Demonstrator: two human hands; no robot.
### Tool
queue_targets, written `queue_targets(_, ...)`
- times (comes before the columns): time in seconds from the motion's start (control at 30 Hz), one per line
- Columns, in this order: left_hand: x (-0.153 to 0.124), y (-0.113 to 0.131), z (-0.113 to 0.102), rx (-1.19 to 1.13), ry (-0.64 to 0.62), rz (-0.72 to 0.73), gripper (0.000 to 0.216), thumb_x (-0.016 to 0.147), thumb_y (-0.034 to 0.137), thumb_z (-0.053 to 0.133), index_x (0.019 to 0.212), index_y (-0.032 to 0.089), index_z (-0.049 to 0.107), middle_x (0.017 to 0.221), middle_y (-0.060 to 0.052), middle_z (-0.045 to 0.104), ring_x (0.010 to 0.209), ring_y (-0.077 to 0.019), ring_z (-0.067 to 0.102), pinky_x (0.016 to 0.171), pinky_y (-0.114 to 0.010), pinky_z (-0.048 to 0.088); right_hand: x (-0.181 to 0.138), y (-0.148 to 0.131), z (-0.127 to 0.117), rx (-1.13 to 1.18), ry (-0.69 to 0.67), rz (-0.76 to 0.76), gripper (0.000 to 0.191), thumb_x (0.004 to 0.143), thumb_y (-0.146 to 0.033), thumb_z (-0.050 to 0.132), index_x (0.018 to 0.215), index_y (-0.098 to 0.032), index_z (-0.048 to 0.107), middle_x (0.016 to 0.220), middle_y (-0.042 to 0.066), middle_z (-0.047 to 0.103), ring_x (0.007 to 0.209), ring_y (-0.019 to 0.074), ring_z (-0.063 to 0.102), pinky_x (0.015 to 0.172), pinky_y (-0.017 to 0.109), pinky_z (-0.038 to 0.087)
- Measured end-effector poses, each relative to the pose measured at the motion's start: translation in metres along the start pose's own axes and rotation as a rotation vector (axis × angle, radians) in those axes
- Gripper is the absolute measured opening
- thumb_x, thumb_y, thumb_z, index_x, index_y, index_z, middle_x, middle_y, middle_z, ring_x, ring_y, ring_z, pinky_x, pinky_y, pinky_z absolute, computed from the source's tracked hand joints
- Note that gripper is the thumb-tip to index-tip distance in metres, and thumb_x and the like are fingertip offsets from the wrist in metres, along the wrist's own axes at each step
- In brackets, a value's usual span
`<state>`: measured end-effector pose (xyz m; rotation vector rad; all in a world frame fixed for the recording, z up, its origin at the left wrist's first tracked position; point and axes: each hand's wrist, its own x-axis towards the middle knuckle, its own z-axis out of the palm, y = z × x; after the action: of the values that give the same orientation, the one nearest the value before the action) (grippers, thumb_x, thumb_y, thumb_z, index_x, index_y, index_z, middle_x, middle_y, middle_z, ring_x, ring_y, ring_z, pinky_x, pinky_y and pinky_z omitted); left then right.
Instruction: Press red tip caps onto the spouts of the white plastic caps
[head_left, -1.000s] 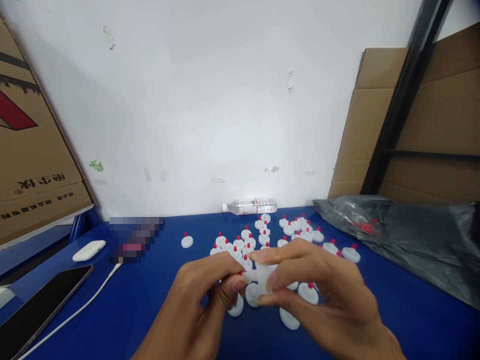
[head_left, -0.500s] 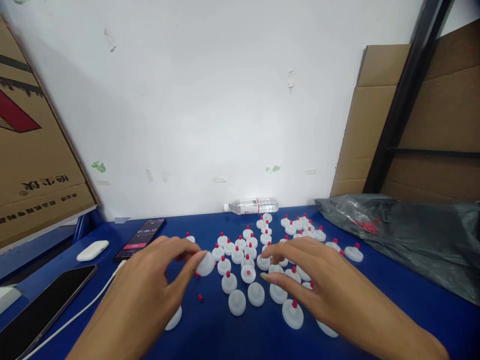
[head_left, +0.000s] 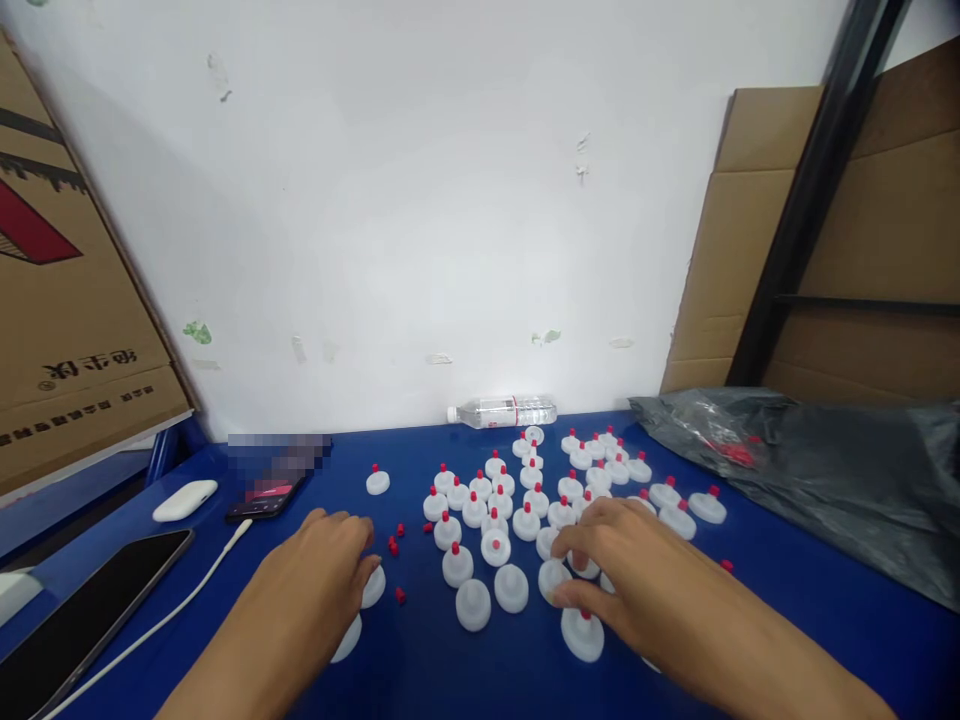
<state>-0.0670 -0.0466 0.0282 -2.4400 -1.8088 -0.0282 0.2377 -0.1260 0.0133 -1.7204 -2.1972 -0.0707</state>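
Note:
My left hand (head_left: 319, 575) is low over the blue table, its fingers curled and the tips partly hidden. Its thumb lies against a round white cap (head_left: 374, 588) at table height. Another white cap (head_left: 347, 640) lies just below. My right hand (head_left: 626, 560) reaches over the cluster, thumb and index finger apart. Between these fingertips is a white cap (head_left: 553, 578) on the table; I cannot tell whether they touch it. Near the thumb sits a white cap with a red tip (head_left: 583, 635). Two white caps without red tips, one a plain white cap (head_left: 473, 605), lie between my hands.
Several small red tips (head_left: 400, 596) lie loose beside my left hand. Behind stand many red-tipped white caps (head_left: 474, 510). A clear bottle (head_left: 506, 412) lies by the wall. Phones, one a dark phone (head_left: 97, 600), and a white cable (head_left: 161, 610) are left; a grey plastic bag (head_left: 825, 480) is right.
My left hand has moved down and left with the white cap, from above the table to table height. My right hand has shifted slightly right and down, its fingers still apart.

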Motion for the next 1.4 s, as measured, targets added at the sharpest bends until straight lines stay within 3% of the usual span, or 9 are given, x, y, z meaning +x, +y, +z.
queue_targets(0.13, 0.005, 0.010, -0.005, -0.038, -0.029, 0.090, 0.028, 0.098, 0.017, 0.057, 0.112, 0.022, 0.080, 0.111, -0.012, 0.077, 0.114, -0.0360, 0.067, 0.086, -0.042, 0.048, 0.007, -0.008, -0.005, -0.067, -0.067, -0.009, 0.016, 0.086, -0.040, 0.088, 0.091, -0.025, 0.084, 0.083, 0.008, 0.078, 0.092, 0.0346, 0.076, 0.085, 0.047, 0.059)
queue_targets(0.3, 0.009, 0.018, 0.005, -0.050, -0.087, 0.122, 0.026, 0.081, 0.007, 0.071, 0.099, 0.024, 0.082, 0.111, -0.010, 0.079, 0.114, -0.0364, 0.066, 0.088, -0.043, 0.047, 0.013, -0.015, -0.003, -0.067, -0.194, 0.021, 0.014, 0.082, -0.025, 0.092, 0.093, -0.023, 0.084, 0.092, 0.009, 0.081, 0.100, 0.0346, 0.077, 0.094, 0.049, 0.059)
queue_targets(0.57, 0.005, 0.020, 0.007, -0.093, -0.092, 0.164, 0.028, 0.085, 0.002, 0.058, 0.080, 0.024, 0.075, 0.097, -0.006, 0.078, 0.098, -0.0288, 0.069, 0.085, -0.039, 0.044, 0.012, -0.018, 0.010, -0.060, -0.140, -0.109, 0.019, 0.082, -0.020, 0.090, 0.097, -0.020, 0.080, 0.099, 0.009, 0.080, 0.104, 0.0358, 0.076, 0.099, 0.054, 0.057)
queue_targets(0.63, 0.002, 0.020, 0.005, -0.094, -0.056, 0.168, 0.027, 0.087, 0.003, 0.055, 0.081, 0.023, 0.073, 0.095, -0.006, 0.076, 0.095, -0.0279, 0.068, 0.082, -0.037, 0.045, 0.011, -0.015, 0.009, -0.066, -0.054, -0.122, 0.023, 0.082, -0.021, 0.090, 0.100, -0.021, 0.076, 0.102, 0.007, 0.079, 0.100, 0.0340, 0.077, 0.095, 0.051, 0.059)
queue_targets(0.8, -0.003, 0.025, -0.003, -0.176, 0.057, 0.197, 0.022, 0.092, 0.010, 0.051, 0.082, 0.022, 0.066, 0.090, -0.006, 0.071, 0.085, -0.0253, 0.067, 0.070, -0.034, 0.044, 0.009, -0.015, 0.001, -0.051, 0.179, -0.076, 0.019, 0.100, -0.032, 0.070, 0.118, -0.026, 0.065, 0.087, 0.000, 0.076, 0.074, 0.0282, 0.077, 0.061, 0.038, 0.055)
queue_targets(0.9, -0.005, 0.032, -0.011, -0.258, 0.174, 0.312, 0.025, 0.098, 0.013, 0.046, 0.090, 0.024, 0.068, 0.093, -0.005, 0.072, 0.087, -0.0237, 0.067, 0.074, -0.034, 0.048, 0.011, -0.021, -0.004, 0.032, 0.247, -0.127, 0.018, 0.106, -0.035, 0.060, 0.123, -0.030, 0.062, 0.102, 0.000, 0.077, 0.081, 0.0264, 0.078, 0.067, 0.040, 0.059)
queue_targets(1.0, -0.010, 0.042, -0.020, -0.350, 0.347, 0.509, 0.026, 0.103, 0.016, 0.048, 0.107, 0.026, 0.071, 0.102, -0.003, 0.074, 0.094, -0.0228, 0.066, 0.086, -0.036, 0.052, 0.014, -0.026, -0.006, 0.109, 0.315, -0.205, 0.031, 0.108, -0.040, 0.057, 0.138, -0.033, 0.056, 0.123, 0.001, 0.075, 0.101, 0.0259, 0.079, 0.082, 0.043, 0.063)
queue_targets(1.13, -0.017, 0.053, -0.029, -0.437, 0.545, 0.658, 0.030, 0.106, 0.011, 0.051, 0.124, 0.030, 0.066, 0.101, 0.002, 0.072, 0.090, -0.0181, 0.065, 0.083, -0.031, 0.053, 0.015, -0.025, -0.008, 0.204, 0.292, -0.264, 0.031, 0.108, -0.041, 0.060, 0.137, -0.033, 0.055, 0.130, 0.001, 0.073, 0.112, 0.0242, 0.076, 0.087, 0.041, 0.065)
queue_targets(1.4, -0.022, 0.057, -0.034, -0.455, 0.632, 0.698, 0.033, 0.104, 0.001, 0.051, 0.122, 0.027, 0.061, 0.104, 0.000, 0.067, 0.090, -0.0151, 0.060, 0.080, -0.028, 0.052, 0.015, -0.025, -0.010, 0.259, 0.455, -0.330, 0.027, 0.106, -0.034, 0.066, 0.131, -0.029, 0.062, 0.119, -0.003, 0.082, 0.104, 0.0185, 0.080, 0.090, 0.033, 0.064)
